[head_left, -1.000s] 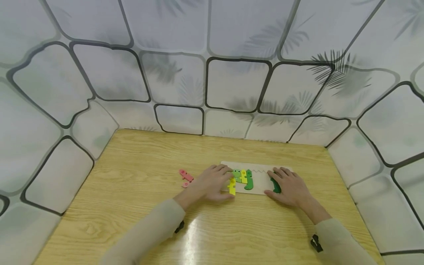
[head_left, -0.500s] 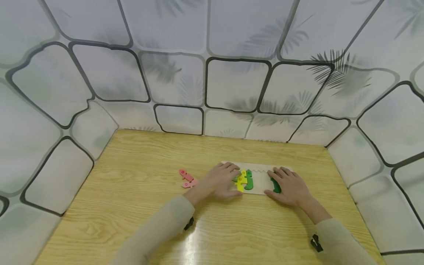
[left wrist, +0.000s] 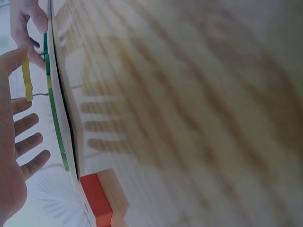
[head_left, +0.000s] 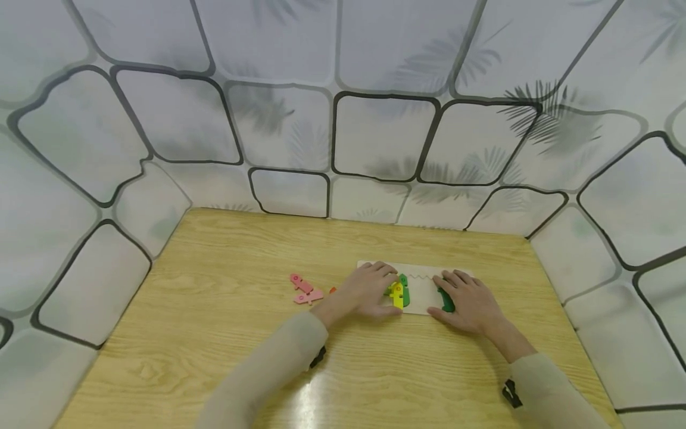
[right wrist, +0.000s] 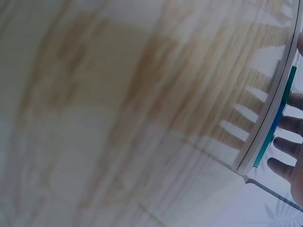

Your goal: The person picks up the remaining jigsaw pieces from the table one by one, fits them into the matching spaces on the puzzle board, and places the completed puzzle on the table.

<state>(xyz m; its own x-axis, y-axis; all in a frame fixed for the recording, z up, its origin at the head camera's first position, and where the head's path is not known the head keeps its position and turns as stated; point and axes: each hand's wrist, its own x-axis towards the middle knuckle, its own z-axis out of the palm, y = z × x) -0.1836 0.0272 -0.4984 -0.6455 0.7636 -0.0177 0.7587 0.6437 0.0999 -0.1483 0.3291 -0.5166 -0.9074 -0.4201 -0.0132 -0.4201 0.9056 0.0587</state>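
A pale wooden puzzle board (head_left: 423,293) lies on the table, with a green piece (head_left: 405,294) in its left part. Between the thumb and index finger of my left hand (head_left: 367,292) is a yellow puzzle piece (head_left: 398,296). The left wrist view shows that yellow piece (left wrist: 27,80) raised above the board's surface, the other fingers spread. My right hand (head_left: 471,302) rests on the board's right end, partly covering a dark green piece (head_left: 446,301). In the right wrist view its fingers (right wrist: 287,145) touch green and blue pieces (right wrist: 276,118). My left hand hides the board's left end.
Left of the board lie a dark pink piece (head_left: 302,283) and a light pink piece (head_left: 308,297). An orange-red piece (head_left: 333,290) shows beside my left wrist. A patterned wall covering (head_left: 370,199) encloses the table's back and sides.
My left hand has moved right across the board, carrying the yellow piece up to the green piece. The orange-red piece has come into sight behind it. My right hand stays put.
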